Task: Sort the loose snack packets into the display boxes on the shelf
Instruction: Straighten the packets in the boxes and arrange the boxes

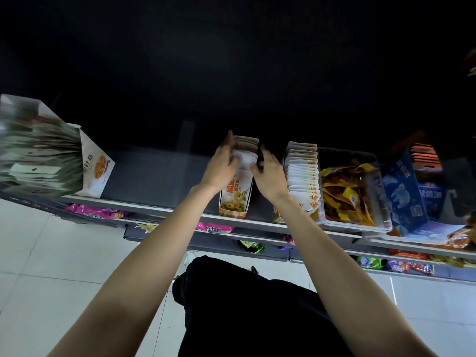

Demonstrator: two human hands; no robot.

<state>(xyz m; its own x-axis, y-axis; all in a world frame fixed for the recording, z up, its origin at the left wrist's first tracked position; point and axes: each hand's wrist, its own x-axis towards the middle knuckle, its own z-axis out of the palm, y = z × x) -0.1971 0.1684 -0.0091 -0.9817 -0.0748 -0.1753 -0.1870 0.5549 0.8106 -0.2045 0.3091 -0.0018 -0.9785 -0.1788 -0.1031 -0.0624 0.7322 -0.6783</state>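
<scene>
An orange-and-white display box [235, 199] stands on the grey shelf [159, 176], filled with a row of white snack packets [246, 150]. My left hand [223, 166] presses against the left side of that row, fingers curled on the packet tops. My right hand [268, 173] holds the right side of the same packets. Both hands squeeze the stack from either side above the box. A second row of white packets [304, 173] stands just right of my right hand.
A large white box of packets [51, 161] sits at the far left of the shelf. A transparent bin of yellow-and-red packets [347, 191] and a blue box [404, 191] stand at the right. Lower shelves with colourful packets lie below. White floor tiles show underneath.
</scene>
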